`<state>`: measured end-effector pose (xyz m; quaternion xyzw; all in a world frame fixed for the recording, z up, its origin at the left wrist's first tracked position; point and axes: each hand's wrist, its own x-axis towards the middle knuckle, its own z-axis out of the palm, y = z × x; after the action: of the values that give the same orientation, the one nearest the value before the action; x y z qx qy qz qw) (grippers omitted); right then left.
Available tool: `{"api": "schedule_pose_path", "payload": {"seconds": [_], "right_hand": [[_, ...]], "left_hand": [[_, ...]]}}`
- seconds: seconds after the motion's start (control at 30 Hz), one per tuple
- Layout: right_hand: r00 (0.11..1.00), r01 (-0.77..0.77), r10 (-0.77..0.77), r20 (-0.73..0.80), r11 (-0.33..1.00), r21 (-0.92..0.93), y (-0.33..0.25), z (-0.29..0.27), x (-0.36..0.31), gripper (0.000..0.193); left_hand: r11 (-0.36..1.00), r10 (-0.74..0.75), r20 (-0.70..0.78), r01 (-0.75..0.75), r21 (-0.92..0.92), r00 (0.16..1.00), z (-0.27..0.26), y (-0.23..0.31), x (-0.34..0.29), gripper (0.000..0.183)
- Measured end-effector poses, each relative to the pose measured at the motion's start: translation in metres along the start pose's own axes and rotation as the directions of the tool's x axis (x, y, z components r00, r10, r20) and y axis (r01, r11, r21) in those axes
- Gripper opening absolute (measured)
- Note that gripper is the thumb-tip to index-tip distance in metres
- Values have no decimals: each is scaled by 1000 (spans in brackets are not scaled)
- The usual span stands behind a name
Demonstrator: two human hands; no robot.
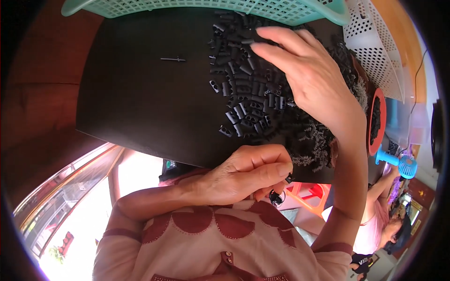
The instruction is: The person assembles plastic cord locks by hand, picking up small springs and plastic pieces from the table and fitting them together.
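My left hand [255, 171] is closed near my chest, at the front edge of the dark table [140, 93]. A small black plastic piece [289, 178] pokes out below its fingertips; most of it is hidden. Over the far right of the table reaches my right hand [311, 70], its fingers apart above a spread of black plastic pieces [243, 86], some showing two round holes. No held piece shows in that hand. Small metal springs [316, 140] lie heaped beside the black pieces, partly beneath my right forearm.
A green plastic basket [211, 5] borders the far edge. White perforated baskets [370, 47] stand at the right, near a red bowl [376, 122] of dark bits and a blue fan [407, 166]. One thin dark pin [173, 59] lies alone. Another person [375, 225] sits at the right.
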<state>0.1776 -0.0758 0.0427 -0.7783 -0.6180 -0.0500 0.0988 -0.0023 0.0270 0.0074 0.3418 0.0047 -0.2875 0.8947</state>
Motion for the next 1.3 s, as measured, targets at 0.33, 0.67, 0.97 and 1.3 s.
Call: {"api": "schedule_pose_path", "payload": {"seconds": [0.33, 0.67, 0.97, 1.3], "right_hand": [[998, -66, 64, 29, 996, 61, -4, -14, -8, 31], [990, -63, 83, -113, 985, 163, 8, 19, 28, 18], [995, -93, 92, -48, 996, -18, -5, 26, 44, 10], [947, -266, 319, -51, 860, 435, -32, -26, -15, 11]], "left_hand": [[998, -51, 10, 52, -48, 999, -2, 2, 0, 25], [996, -41, -35, 38, -87, 999, -2, 2, -1, 25], [983, -2, -90, -15, -182, 996, 0, -5, -1, 25], [901, 166, -199, -231, -367, 966, 3, -13, -1, 27]]}}
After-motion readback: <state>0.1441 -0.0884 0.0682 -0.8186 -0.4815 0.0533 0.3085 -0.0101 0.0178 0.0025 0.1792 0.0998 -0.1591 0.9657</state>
